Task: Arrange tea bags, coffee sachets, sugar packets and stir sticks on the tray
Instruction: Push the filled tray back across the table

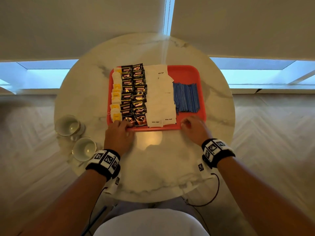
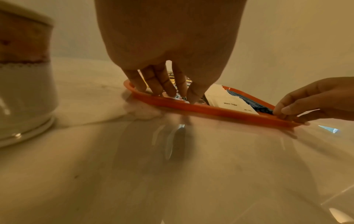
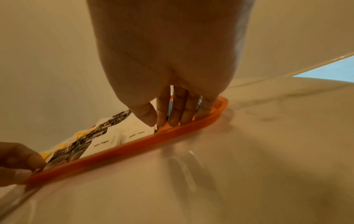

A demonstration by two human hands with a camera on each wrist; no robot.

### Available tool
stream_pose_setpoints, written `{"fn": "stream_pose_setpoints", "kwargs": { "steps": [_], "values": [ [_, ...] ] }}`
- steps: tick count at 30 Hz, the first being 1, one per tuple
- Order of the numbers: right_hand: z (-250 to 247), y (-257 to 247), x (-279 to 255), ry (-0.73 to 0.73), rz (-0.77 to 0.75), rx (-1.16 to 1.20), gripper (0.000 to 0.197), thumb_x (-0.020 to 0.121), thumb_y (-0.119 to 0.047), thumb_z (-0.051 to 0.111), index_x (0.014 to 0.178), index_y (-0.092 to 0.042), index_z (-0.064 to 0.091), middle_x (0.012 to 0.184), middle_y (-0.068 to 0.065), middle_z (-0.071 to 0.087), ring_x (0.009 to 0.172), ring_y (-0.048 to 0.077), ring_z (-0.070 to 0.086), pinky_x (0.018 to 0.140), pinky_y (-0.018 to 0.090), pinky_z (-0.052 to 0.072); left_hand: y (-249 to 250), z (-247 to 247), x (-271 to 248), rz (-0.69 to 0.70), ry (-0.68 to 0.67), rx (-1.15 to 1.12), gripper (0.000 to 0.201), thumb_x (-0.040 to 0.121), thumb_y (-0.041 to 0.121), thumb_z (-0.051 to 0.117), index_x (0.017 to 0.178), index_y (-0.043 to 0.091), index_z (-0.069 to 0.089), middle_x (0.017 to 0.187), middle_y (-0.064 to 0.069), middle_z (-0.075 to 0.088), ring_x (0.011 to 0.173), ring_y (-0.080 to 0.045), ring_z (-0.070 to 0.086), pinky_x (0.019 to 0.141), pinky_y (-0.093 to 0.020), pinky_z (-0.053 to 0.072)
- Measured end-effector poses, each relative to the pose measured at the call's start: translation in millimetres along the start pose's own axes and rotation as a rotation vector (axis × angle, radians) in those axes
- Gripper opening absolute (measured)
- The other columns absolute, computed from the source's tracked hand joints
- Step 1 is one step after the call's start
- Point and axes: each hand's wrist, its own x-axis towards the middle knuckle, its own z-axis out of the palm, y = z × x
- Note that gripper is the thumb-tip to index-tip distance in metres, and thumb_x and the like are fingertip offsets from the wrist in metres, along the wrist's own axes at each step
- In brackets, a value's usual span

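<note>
Cups (image 1: 68,125) left of tray (image 1: 184,72), fingers (image 2: 153,84) of both hands gripping its near rim

Round marble table (image 1: 170,167), herringbone floor (image 1: 272,133)

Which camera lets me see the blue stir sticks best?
The head view: the stir sticks lie fully visible in a pile at the tray's right side. The left wrist view shows only a dark-blue sliver behind the sugar packets; the right wrist view barely shows them behind the fingers.
</note>
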Motion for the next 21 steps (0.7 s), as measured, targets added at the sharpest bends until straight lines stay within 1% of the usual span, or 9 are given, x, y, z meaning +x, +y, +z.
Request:
{"fn": "stream_pose_setpoints", "kwargs": {
  "steps": [2, 3, 5, 7, 11, 14, 17, 21],
  "values": [
    [8, 2, -7, 0.004, 0.003, -0.04, 0.009, 0.092, -0.017, 0.061, 0.092, -0.012, 0.068, 0.097, 0.002, 0.061, 0.088, 0.021, 0.06, 0.085, 0.034, 0.05, -7, 2, -6, 0.022, -0.001, 0.043, 0.025, 0.086, 0.027, 0.069, 0.11, 0.02, 0.068, 0.11, -0.004, 0.061, 0.104, -0.027, 0.055, 0.089, -0.045, 0.049],
    [10, 3, -9, 0.008, -0.012, -0.066, 0.009, 0.091, -0.017, 0.063, 0.094, -0.012, 0.069, 0.098, 0.002, 0.061, 0.089, 0.021, 0.059, 0.085, 0.033, 0.048, -9, 2, -8, 0.029, 0.001, 0.058, 0.025, 0.086, 0.026, 0.069, 0.11, 0.02, 0.068, 0.111, -0.004, 0.061, 0.105, -0.027, 0.054, 0.09, -0.044, 0.049],
    [14, 6, -12, 0.028, -0.06, -0.123, 0.015, 0.089, -0.015, 0.067, 0.103, -0.012, 0.072, 0.101, 0.004, 0.061, 0.091, 0.021, 0.058, 0.084, 0.028, 0.044, -11, 4, -8, 0.038, 0.002, 0.077, 0.023, 0.088, 0.026, 0.067, 0.111, 0.022, 0.067, 0.112, -0.002, 0.061, 0.106, -0.025, 0.053, 0.092, -0.044, 0.047],
    [17, 7, -14, 0.063, -0.102, -0.157, 0.022, 0.088, -0.012, 0.069, 0.109, -0.011, 0.073, 0.102, 0.006, 0.062, 0.09, 0.022, 0.058, 0.082, 0.029, 0.045, -13, 4, -7, 0.044, -0.001, 0.073, 0.022, 0.09, 0.028, 0.064, 0.111, 0.024, 0.067, 0.112, 0.0, 0.061, 0.108, -0.024, 0.052, 0.094, -0.044, 0.045],
    [17, 8, -14, 0.108, -0.168, -0.193, 0.018, 0.09, -0.012, 0.068, 0.107, -0.01, 0.073, 0.098, 0.006, 0.064, 0.086, 0.025, 0.061, 0.077, 0.037, 0.052, -14, 4, -4, 0.053, -0.002, 0.097, 0.02, 0.094, 0.031, 0.06, 0.113, 0.026, 0.066, 0.112, 0.002, 0.061, 0.109, -0.023, 0.052, 0.097, -0.044, 0.041],
    [13, 6, -12, 0.107, -0.217, -0.264, 0.013, 0.091, -0.011, 0.067, 0.102, -0.01, 0.073, 0.095, 0.005, 0.066, 0.085, 0.028, 0.062, 0.075, 0.041, 0.053, -15, 5, -2, 0.067, 0.005, 0.114, 0.02, 0.095, 0.032, 0.059, 0.113, 0.026, 0.065, 0.11, 0.003, 0.061, 0.109, -0.023, 0.053, 0.097, -0.042, 0.039],
    [10, 3, -9, 0.128, -0.231, -0.324, 0.013, 0.091, -0.011, 0.066, 0.103, -0.011, 0.072, 0.096, 0.005, 0.067, 0.087, 0.028, 0.063, 0.076, 0.042, 0.053, -15, 6, 4, 0.074, 0.013, 0.13, 0.02, 0.097, 0.034, 0.056, 0.112, 0.026, 0.065, 0.11, 0.002, 0.061, 0.108, -0.023, 0.053, 0.096, -0.041, 0.038],
    [1, 5, 8, 0.154, -0.182, -0.309, 0.016, 0.091, -0.01, 0.066, 0.105, -0.01, 0.073, 0.099, 0.006, 0.068, 0.09, 0.029, 0.062, 0.08, 0.042, 0.052, -4, 7, 24, 0.075, 0.027, 0.117, 0.02, 0.097, 0.034, 0.055, 0.111, 0.025, 0.066, 0.109, 0.001, 0.061, 0.109, -0.025, 0.052, 0.096, -0.041, 0.037]
  ]
}}
